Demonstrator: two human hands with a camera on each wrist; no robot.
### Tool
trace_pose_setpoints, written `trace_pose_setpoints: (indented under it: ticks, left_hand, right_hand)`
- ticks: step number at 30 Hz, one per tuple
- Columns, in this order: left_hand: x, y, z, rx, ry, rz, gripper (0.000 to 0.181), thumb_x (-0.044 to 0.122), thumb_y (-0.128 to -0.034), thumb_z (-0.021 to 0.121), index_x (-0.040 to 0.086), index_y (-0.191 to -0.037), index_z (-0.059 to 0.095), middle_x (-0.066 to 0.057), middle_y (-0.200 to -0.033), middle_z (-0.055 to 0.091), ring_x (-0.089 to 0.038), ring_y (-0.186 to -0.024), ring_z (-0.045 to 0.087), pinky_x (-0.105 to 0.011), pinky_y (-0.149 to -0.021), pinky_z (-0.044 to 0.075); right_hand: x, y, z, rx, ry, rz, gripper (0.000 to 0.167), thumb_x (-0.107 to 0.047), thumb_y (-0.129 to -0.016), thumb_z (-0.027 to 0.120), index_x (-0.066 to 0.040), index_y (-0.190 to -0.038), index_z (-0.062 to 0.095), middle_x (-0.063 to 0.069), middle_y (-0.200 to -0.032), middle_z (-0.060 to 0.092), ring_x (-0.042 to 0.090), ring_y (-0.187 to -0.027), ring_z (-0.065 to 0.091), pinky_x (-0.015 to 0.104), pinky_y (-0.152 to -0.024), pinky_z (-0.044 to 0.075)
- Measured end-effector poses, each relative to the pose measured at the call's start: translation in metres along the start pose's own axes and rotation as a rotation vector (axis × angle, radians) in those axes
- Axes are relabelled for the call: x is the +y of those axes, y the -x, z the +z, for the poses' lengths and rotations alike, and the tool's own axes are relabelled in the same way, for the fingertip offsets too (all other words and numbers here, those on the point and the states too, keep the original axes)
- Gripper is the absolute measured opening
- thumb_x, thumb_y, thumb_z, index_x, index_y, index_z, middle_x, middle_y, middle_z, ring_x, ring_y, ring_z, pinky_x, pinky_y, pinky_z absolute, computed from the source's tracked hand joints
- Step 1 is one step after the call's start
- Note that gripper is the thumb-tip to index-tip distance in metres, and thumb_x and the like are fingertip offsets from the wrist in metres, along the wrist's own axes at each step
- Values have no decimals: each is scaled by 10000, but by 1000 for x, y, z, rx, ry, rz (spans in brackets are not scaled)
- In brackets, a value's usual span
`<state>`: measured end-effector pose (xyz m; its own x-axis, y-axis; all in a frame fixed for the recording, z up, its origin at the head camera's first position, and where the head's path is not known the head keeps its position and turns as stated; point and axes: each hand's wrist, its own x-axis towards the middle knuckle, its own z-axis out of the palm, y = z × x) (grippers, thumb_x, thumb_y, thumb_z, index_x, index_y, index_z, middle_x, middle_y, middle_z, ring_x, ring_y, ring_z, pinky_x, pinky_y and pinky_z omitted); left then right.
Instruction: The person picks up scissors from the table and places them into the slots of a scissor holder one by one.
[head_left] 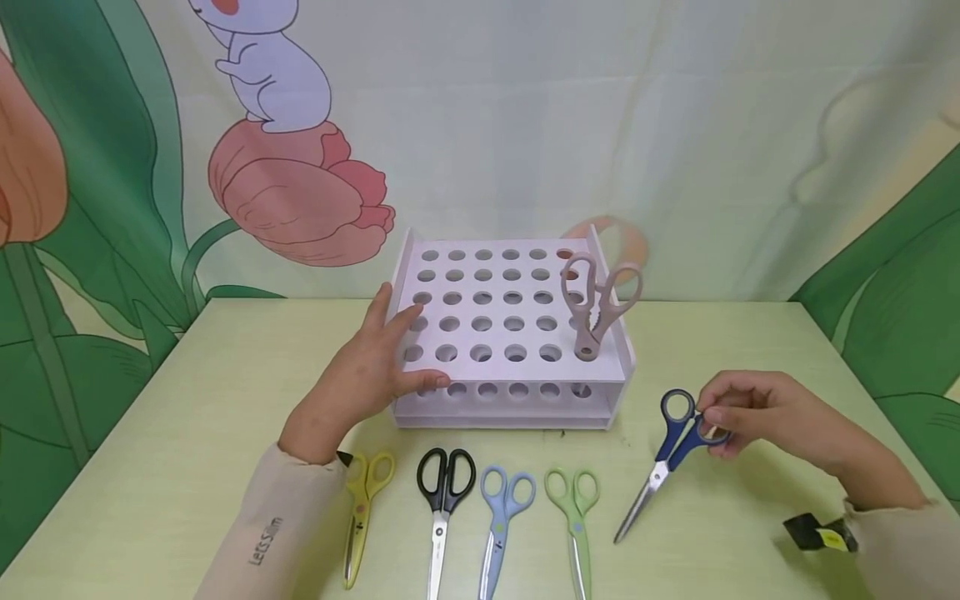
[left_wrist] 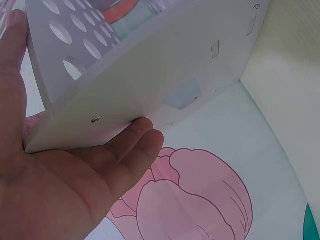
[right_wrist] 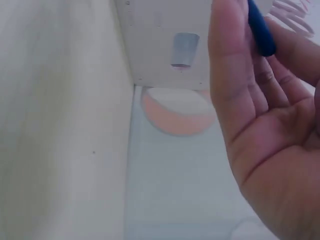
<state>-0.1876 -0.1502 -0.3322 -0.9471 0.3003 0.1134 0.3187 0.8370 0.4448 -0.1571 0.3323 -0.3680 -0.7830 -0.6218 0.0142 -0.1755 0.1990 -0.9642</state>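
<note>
My left hand (head_left: 358,375) grips the left side of a white rack (head_left: 497,367) with rows of round holes. Its thumb lies at the front edge, and in the left wrist view two fingers (left_wrist: 132,150) rest against the outer side panel. To the right of the rack, my right hand (head_left: 765,412) pinches one handle loop of dark blue-handled scissors (head_left: 678,442), blades pointing down and left. Only a bit of the blue handle (right_wrist: 262,32) shows in the right wrist view. Pinkish-beige scissors (head_left: 596,308) stand handles up in a front right hole of the rack.
In front of the rack lie yellow scissors (head_left: 360,508), black-handled scissors (head_left: 444,500), light blue scissors (head_left: 501,517) and green scissors (head_left: 576,517), handles toward the rack. Behind the pale table (head_left: 225,383) hangs a curtain (head_left: 510,125) printed with flowers.
</note>
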Motion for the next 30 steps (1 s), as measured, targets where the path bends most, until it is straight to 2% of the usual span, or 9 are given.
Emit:
trace_pose_setpoints:
  ticks: [8, 12, 14, 16, 20, 23, 27, 30]
  left_hand:
    - [0, 0, 1, 16, 1, 4, 1032, 480, -769, 857, 52, -1565, 359, -236, -1657, 1, -460, -1268, 503, -527, -1020, 443]
    - [0, -1, 2, 18, -2, 4, 1032, 475, -768, 859, 48, -1564, 360, -241, -1656, 2, -458, -1255, 514, -527, -1011, 450]
    - [-1, -1, 2, 16, -3, 3, 1031, 477, -769, 859, 48, -1564, 360, -242, -1655, 1, -457, -1252, 517, -526, -1010, 452]
    - [0, -1, 2, 17, -4, 5, 1033, 474, -768, 861, 46, -1563, 360, -244, -1655, 1, -458, -1255, 513, -527, -1011, 451]
    - [0, 0, 3, 17, -2, 2, 1036, 474, -766, 863, 46, -1563, 360, -243, -1655, 1, -458, -1273, 497, -526, -1016, 447]
    - [0, 0, 3, 15, 5, 0, 1030, 475, -768, 861, 49, -1563, 363, -239, -1656, -2, -456, -1270, 500, -524, -1014, 449]
    - [0, 0, 3, 21, 2, 5, 1021, 476, -772, 857, 54, -1563, 367, -240, -1656, 0, -459, -1248, 517, -526, -1010, 451]
    - [0, 0, 3, 23, -4, 6, 1023, 482, -772, 854, 58, -1564, 365, -240, -1655, 0, -459, -1243, 522, -526, -1009, 452]
  right_hand:
    - [-13, 4, -4, 163, 35, -26, 193, 65, -1029, 502, -7, -1166, 618, 149, -956, 716, 314, -718, 724, 433, -602, 592]
    - [-23, 3, -3, 231, 67, -59, 353, 75, -1027, 499, -70, -1343, 563, 155, -939, 713, 339, -705, 723, 445, -610, 589]
    - [-28, 1, -1, 245, 111, -78, 466, 84, -1026, 492, -97, -1455, 514, 158, -933, 708, 327, -706, 723, 437, -621, 588]
    - [-32, -2, 3, 265, 174, -107, 518, 103, -1019, 488, -78, -1505, 481, 156, -918, 697, 306, -704, 723, 419, -623, 588]
    - [-36, -7, 13, 319, 269, -162, 511, 167, -987, 490, -31, -1456, 539, 125, -884, 693, 233, -684, 721, 367, -608, 587]
    - [-38, -9, 20, 370, 299, -183, 523, 208, -960, 498, -49, -1402, 608, 74, -870, 699, 183, -672, 719, 332, -587, 583]
    - [-43, -10, 27, 415, 307, -222, 529, 249, -932, 501, -45, -1342, 659, 27, -876, 713, 150, -655, 720, 304, -565, 575]
    - [-48, -10, 32, 412, 277, -256, 523, 259, -929, 489, -31, -1327, 665, 24, -881, 717, 145, -654, 721, 297, -560, 572]
